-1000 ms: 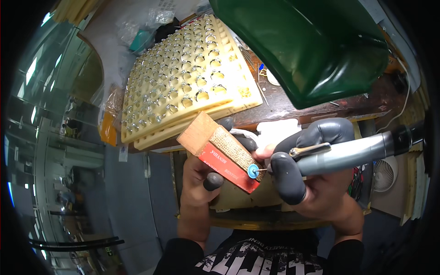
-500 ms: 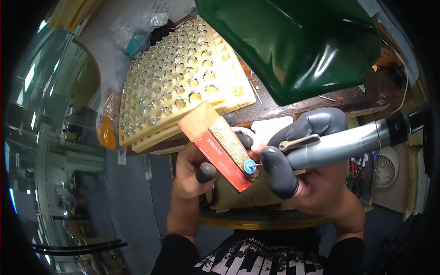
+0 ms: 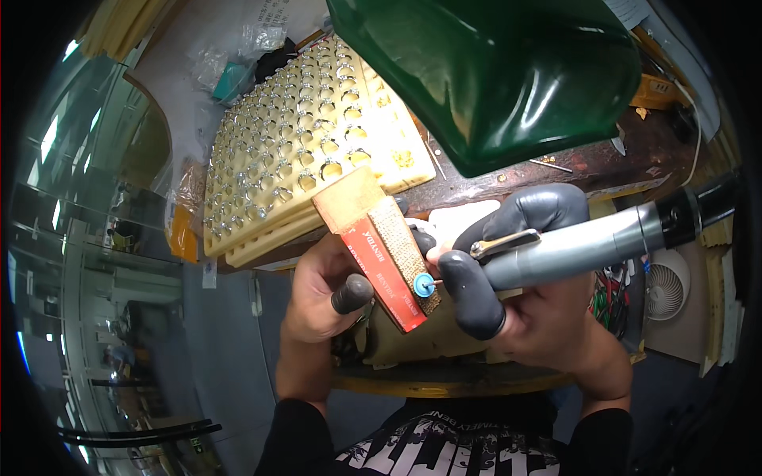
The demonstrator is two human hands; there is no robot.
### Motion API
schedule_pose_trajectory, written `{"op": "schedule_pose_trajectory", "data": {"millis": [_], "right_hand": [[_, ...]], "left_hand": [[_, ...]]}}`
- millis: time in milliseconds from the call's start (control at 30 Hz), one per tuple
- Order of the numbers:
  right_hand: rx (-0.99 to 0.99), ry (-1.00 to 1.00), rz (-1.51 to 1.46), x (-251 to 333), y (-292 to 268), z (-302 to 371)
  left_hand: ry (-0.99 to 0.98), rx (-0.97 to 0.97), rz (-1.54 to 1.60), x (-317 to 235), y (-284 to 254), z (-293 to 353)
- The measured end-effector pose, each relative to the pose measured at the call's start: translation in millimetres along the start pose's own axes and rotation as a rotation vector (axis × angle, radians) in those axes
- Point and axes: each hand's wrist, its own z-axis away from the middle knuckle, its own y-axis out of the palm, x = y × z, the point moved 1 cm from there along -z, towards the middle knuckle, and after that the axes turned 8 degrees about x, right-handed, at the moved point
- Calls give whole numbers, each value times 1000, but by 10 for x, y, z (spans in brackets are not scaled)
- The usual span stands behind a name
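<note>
My left hand (image 3: 317,297), with dark covers on its fingertips, is closed around a wooden block (image 3: 345,198) with a red-wrapped side and a rough, brownish textured strip. My right hand (image 3: 548,317) wears black finger covers and grips a silver rotary handpiece (image 3: 583,250) with a metal lever. From its tip a thin shank carries a small blue disc (image 3: 424,285), which sits against the lower end of the textured strip. Some of the left fingers are hidden behind the block.
Beyond my hands, a cream tray (image 3: 409,159) holds rows of rings. A large green lamp shade (image 3: 492,87) hangs over the dark bench (image 3: 508,178). Tools lie at the back right, an orange packet (image 3: 184,234) at the left, and a white fan (image 3: 667,289) stands at the right.
Both hands have shifted slightly left with the block and handpiece, and the whole view has shifted a little. The blue disc stays at the strip's lower end.
</note>
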Motion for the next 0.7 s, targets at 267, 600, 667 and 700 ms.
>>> {"op": "schedule_pose_trajectory", "data": {"millis": [267,600,667,700], "right_hand": [[-9,10,-33,-18,42,15],[13,-34,-4,-47,42,9],[-10,-29,-25,-57,68,18],[-33,-23,-46,-58,78,22]], "left_hand": [[6,51,16,-3,-48,-2],[-3,68,1,8,-98,11],[3,70,-19,21,-120,17],[7,77,-25,25,-125,18]]}}
